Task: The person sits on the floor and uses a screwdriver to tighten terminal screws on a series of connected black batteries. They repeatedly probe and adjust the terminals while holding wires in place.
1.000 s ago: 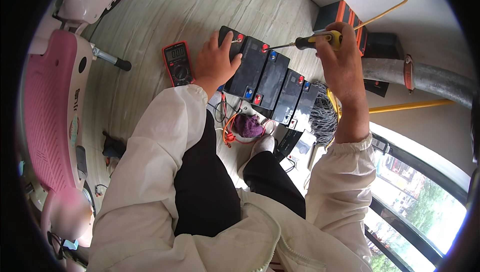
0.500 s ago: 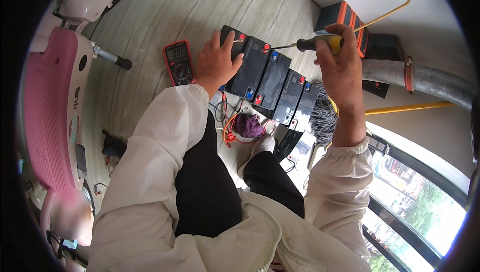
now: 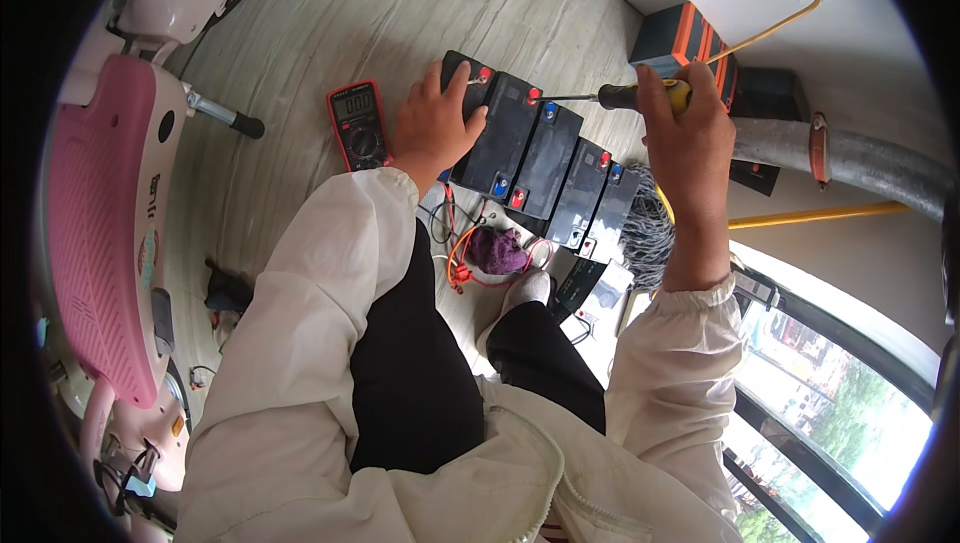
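Note:
Several black batteries (image 3: 549,161) stand in a slanting row on the floor, with red and blue terminals on their tops. My left hand (image 3: 436,125) lies with fingers apart on the leftmost battery, near its red terminal. In my right hand (image 3: 690,133) is a screwdriver (image 3: 618,96) with a black and yellow handle, held nearly level. Its thin shaft points left, and the tip meets the red terminal (image 3: 535,96) of the second battery; whether it sits in a screw is too small to tell. A red multimeter (image 3: 357,127) lies left of my left hand.
A purple cloth (image 3: 497,250) and red and orange wires lie before the batteries, near my shoe (image 3: 528,287). Grey cord (image 3: 648,233) is bundled at their right. Orange-black boxes (image 3: 668,35) and a grey pipe (image 3: 770,146) stand right, a pink scooter (image 3: 105,213) left.
My right hand has changed its hold on the screwdriver, its fingers now reaching higher round the handle. The handle has shifted slightly right. My left hand has stayed in place.

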`<move>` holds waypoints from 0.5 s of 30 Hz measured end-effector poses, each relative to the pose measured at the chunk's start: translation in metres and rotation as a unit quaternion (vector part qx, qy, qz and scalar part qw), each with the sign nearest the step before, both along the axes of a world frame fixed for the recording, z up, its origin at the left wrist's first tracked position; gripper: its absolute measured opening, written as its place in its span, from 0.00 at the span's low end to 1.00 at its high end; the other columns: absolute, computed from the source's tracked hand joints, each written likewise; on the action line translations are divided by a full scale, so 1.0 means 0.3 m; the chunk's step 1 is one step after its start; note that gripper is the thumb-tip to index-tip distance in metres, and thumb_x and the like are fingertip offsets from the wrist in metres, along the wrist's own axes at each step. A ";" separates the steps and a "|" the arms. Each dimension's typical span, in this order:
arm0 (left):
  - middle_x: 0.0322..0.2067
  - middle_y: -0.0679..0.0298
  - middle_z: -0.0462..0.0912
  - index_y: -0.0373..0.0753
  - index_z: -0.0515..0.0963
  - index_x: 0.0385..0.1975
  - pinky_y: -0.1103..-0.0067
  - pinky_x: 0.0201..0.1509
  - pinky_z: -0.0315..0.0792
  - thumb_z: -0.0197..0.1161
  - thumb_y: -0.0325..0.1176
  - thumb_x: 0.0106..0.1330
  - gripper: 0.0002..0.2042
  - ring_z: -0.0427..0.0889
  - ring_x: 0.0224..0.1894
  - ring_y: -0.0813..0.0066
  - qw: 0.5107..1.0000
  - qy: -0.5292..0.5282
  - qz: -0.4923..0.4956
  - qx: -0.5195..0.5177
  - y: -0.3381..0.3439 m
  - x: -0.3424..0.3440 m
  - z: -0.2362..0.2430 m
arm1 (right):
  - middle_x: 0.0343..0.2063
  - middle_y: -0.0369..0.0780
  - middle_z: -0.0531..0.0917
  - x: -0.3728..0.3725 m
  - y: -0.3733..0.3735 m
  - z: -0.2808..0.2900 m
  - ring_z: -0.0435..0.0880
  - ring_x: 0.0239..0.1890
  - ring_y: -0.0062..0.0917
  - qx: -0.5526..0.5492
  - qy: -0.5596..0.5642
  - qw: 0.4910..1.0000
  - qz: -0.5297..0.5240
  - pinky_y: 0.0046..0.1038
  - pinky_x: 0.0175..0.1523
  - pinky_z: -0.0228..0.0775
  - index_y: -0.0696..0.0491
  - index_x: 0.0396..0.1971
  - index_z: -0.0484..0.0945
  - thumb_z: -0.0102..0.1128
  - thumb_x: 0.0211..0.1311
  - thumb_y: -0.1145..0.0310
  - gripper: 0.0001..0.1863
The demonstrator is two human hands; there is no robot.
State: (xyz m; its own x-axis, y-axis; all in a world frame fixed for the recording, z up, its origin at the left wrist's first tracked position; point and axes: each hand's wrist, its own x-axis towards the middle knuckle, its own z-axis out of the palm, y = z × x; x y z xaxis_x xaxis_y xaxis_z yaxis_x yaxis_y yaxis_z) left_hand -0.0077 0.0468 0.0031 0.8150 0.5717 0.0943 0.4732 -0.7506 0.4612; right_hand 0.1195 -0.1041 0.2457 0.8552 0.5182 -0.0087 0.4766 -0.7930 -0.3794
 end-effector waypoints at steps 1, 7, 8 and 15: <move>0.64 0.50 0.67 0.48 0.68 0.68 0.60 0.56 0.74 0.65 0.51 0.64 0.33 0.76 0.57 0.50 1.000 -0.001 -0.001 -0.002 0.002 -0.001 0.000 | 0.30 0.50 0.85 0.005 0.006 0.007 0.88 0.31 0.40 -0.024 -0.003 1.000 -0.018 0.36 0.39 0.80 0.56 0.46 0.72 0.63 0.69 0.55 0.20; 0.65 0.50 0.66 0.48 0.67 0.68 0.59 0.58 0.73 0.65 0.51 0.65 0.33 0.75 0.57 0.49 1.000 0.013 -0.003 -0.013 -0.005 0.008 0.018 | 0.25 0.48 0.84 0.031 -0.033 -0.059 0.87 0.29 0.40 0.161 -0.016 0.986 0.034 0.37 0.37 0.78 0.55 0.37 0.73 0.65 0.68 0.50 0.21; 0.65 0.49 0.66 0.48 0.67 0.68 0.58 0.58 0.73 0.65 0.51 0.65 0.33 0.75 0.58 0.49 1.000 0.011 -0.003 -0.012 -0.005 0.009 0.016 | 0.25 0.48 0.84 0.031 -0.032 -0.061 0.87 0.29 0.40 0.191 0.003 0.981 0.044 0.37 0.37 0.78 0.55 0.37 0.73 0.64 0.68 0.49 0.22; 0.66 0.50 0.66 0.48 0.67 0.68 0.60 0.60 0.72 0.65 0.51 0.65 0.32 0.75 0.58 0.49 1.000 0.025 0.000 -0.016 -0.001 0.004 0.020 | 0.31 0.48 0.85 0.045 0.022 0.010 0.87 0.31 0.43 -0.036 -0.035 0.999 -0.012 0.38 0.39 0.78 0.56 0.42 0.72 0.63 0.68 0.51 0.22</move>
